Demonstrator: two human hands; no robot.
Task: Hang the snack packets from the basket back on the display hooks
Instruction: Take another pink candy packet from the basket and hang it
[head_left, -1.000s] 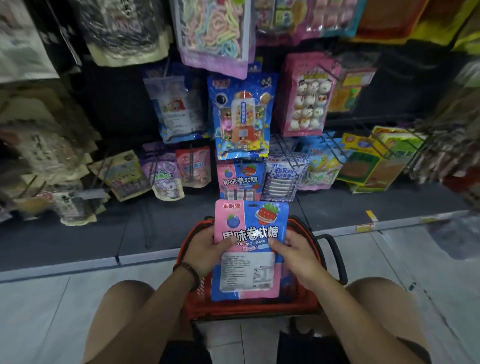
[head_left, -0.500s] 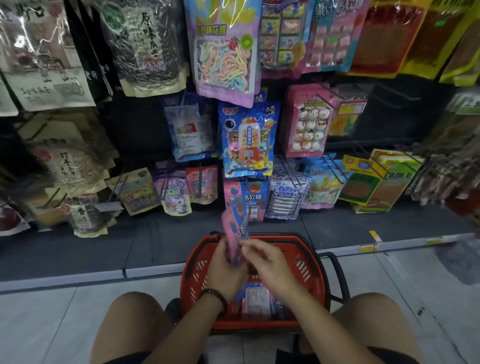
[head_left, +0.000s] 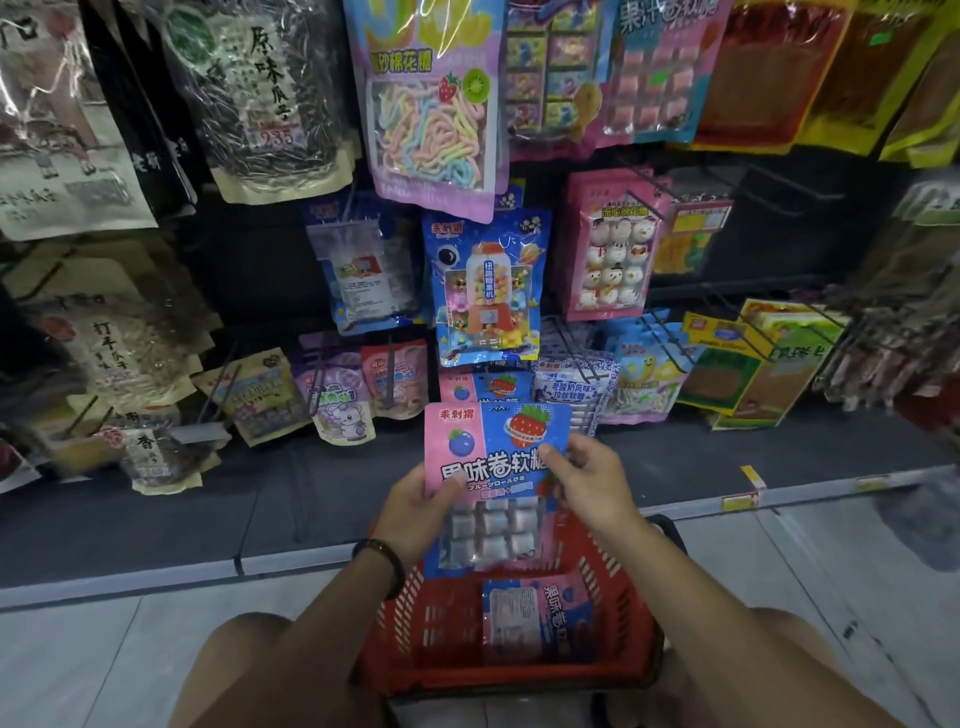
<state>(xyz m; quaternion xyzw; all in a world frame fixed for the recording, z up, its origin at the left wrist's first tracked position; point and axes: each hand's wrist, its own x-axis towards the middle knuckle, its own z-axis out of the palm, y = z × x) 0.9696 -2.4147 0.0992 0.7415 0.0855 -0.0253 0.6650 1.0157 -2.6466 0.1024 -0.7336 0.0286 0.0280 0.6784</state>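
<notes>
Packet pinched by left hand and right hand | basket on tiled floor (shop aisle) | dark shelf behind

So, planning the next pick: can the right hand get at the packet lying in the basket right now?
Probably not yet: the right hand pinches the held packet, which hangs over the red basket above the loose packet. The left hand grips it too.

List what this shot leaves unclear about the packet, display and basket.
- Head view: the matching hung packets are mostly hidden behind the held packet.
- Head view: the basket is partly covered by that packet, the left hand and right hand; one loose packet shows.
- Head view: its hanging hole is too small to see.
</notes>
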